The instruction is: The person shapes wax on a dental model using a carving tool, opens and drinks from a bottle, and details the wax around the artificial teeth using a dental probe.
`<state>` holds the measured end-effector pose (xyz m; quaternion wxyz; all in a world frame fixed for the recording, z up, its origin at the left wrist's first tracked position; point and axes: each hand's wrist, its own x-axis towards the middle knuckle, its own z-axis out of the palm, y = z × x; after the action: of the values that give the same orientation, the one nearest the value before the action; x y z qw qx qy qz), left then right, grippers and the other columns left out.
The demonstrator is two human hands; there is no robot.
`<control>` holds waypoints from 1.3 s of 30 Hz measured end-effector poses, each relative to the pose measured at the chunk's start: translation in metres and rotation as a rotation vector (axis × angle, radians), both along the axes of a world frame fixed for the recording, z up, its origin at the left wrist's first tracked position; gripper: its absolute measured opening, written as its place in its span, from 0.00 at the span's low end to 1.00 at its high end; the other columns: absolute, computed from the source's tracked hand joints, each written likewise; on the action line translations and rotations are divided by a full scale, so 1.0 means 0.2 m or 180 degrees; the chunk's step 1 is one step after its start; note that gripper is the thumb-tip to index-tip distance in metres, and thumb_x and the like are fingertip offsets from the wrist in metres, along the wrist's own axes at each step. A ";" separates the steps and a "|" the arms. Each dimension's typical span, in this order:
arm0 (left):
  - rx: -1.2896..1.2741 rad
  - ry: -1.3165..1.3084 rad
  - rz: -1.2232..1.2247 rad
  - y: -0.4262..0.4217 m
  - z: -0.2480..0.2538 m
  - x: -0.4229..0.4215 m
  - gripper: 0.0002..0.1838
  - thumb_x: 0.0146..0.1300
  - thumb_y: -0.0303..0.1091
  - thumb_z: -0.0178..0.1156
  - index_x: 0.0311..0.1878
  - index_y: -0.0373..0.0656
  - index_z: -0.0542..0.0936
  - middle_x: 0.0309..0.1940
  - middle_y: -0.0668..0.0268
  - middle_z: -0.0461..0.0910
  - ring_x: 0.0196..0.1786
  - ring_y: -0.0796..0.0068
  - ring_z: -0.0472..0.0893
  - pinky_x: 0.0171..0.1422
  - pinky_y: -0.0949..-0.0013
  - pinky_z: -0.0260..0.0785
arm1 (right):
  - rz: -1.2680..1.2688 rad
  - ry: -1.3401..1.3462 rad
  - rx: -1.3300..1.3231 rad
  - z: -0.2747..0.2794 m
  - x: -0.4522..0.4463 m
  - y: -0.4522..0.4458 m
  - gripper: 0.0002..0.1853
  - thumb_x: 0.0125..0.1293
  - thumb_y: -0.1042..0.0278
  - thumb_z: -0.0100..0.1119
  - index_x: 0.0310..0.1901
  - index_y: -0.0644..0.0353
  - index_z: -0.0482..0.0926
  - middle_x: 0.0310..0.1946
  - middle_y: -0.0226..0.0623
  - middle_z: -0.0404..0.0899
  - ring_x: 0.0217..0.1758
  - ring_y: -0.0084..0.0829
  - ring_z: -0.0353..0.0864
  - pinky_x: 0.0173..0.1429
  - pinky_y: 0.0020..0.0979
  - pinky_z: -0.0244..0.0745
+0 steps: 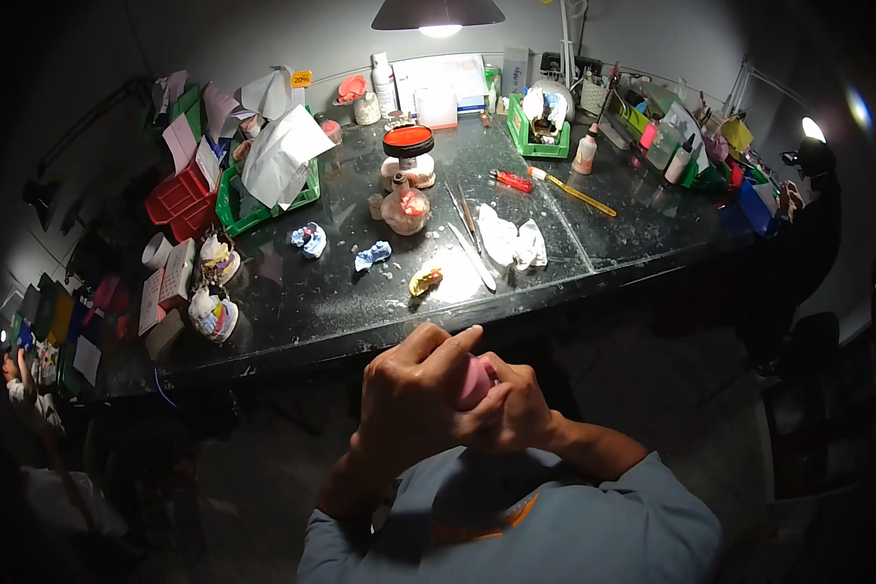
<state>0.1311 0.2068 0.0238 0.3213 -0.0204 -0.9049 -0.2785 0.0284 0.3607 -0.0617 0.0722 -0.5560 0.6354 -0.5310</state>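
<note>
I have a small pink thing (474, 383) between my two hands, in front of my chest. My left hand (409, 384) is wrapped over one side of it, and my right hand (519, 401) holds the other side. The fingers of both hands are bent tight around it, so part of it is hidden.

Just past my hands is the front edge of the desk (360, 316). Close behind that edge lies a little yellow piece (424, 281) in the bright light. A white-bladed knife (472, 258) lies next, with crumpled white paper (513, 238) beside it. Two blue lumps (372, 256) sit off to the left. Farther back, a pinkish pot (405, 211) and a round red-topped dish (408, 141) stand in the way of a straight reach. A yellow stick (579, 195) lies to the right, near a small bottle (585, 151). At the left, painted models (214, 313) and a green box (263, 200) piled with papers crowd that side.

My elbows have room on both sides, out in front of the edge. Dark desk top shows between the models and the yellow piece, and right of the crumpled paper.
</note>
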 end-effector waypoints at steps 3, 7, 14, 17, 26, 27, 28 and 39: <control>0.0372 0.0178 -0.1215 -0.08 0.01 -0.04 0.32 0.48 0.45 0.82 0.56 0.42 0.87 0.45 0.60 0.87 0.40 0.64 0.89 0.46 0.62 0.82 | 0.1066 -0.0929 -0.0103 0.01 -0.05 -0.02 0.34 0.47 0.63 0.77 0.56 0.68 0.75 0.45 0.43 0.83 0.41 0.37 0.89 0.47 0.34 0.84; 0.1038 0.0205 -0.2952 -0.15 -0.07 -0.12 0.33 0.48 0.39 0.82 0.61 0.43 0.86 0.62 0.52 0.83 0.60 0.52 0.85 0.64 0.55 0.78 | 0.2010 -0.1869 -0.0266 -0.01 -0.05 -0.04 0.34 0.48 0.65 0.74 0.58 0.67 0.76 0.48 0.37 0.83 0.50 0.26 0.84 0.53 0.31 0.81; 0.1149 0.0409 -0.0872 0.03 0.01 0.01 0.34 0.54 0.52 0.79 0.56 0.37 0.86 0.55 0.49 0.84 0.58 0.52 0.85 0.62 0.57 0.77 | -0.0380 -0.0072 -0.0381 0.06 0.02 -0.04 0.32 0.50 0.59 0.80 0.53 0.66 0.76 0.39 0.47 0.86 0.39 0.45 0.91 0.43 0.38 0.86; 0.1353 0.0859 -0.0968 0.08 -0.06 -0.05 0.16 0.52 0.32 0.80 0.43 0.37 0.87 0.42 0.55 0.85 0.42 0.64 0.88 0.50 0.65 0.81 | -0.0233 -0.0070 -0.0133 0.04 0.02 0.00 0.34 0.50 0.58 0.80 0.55 0.67 0.76 0.39 0.48 0.86 0.39 0.44 0.91 0.43 0.38 0.86; 0.1907 0.0620 -0.4024 0.11 -0.02 -0.17 0.08 0.51 0.23 0.75 0.35 0.41 0.88 0.40 0.60 0.87 0.40 0.65 0.89 0.43 0.66 0.82 | 0.3605 -0.2293 -0.0062 -0.23 -0.12 0.00 0.25 0.43 0.65 0.87 0.43 0.57 0.85 0.40 0.30 0.85 0.46 0.22 0.84 0.47 0.27 0.79; 0.1860 0.0668 -0.4065 0.12 -0.02 -0.15 0.08 0.51 0.23 0.75 0.36 0.40 0.88 0.40 0.61 0.87 0.40 0.65 0.89 0.43 0.66 0.81 | 0.3550 -0.2220 0.0018 -0.17 -0.13 0.01 0.25 0.42 0.65 0.88 0.42 0.57 0.86 0.40 0.30 0.86 0.46 0.22 0.85 0.47 0.27 0.80; 0.1821 0.0656 -0.3829 0.12 -0.02 -0.14 0.12 0.51 0.24 0.75 0.40 0.40 0.87 0.44 0.58 0.86 0.43 0.63 0.88 0.46 0.65 0.81 | 0.3494 -0.2027 0.0011 -0.24 -0.14 0.01 0.26 0.42 0.64 0.88 0.44 0.57 0.86 0.40 0.30 0.86 0.47 0.23 0.85 0.48 0.28 0.80; 0.0874 0.0766 -0.1394 -0.20 -0.17 -0.03 0.29 0.56 0.43 0.79 0.57 0.36 0.84 0.54 0.50 0.85 0.58 0.53 0.85 0.65 0.58 0.76 | 0.0503 -0.0956 -0.0800 0.28 -0.52 0.26 0.44 0.57 0.48 0.76 0.67 0.65 0.65 0.38 0.48 0.85 0.43 0.41 0.87 0.48 0.44 0.84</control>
<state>0.1245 0.1668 -0.0102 0.3584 -0.2046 -0.7881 -0.4568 -0.0747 0.4126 -0.0052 0.1376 -0.5233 0.5008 -0.6756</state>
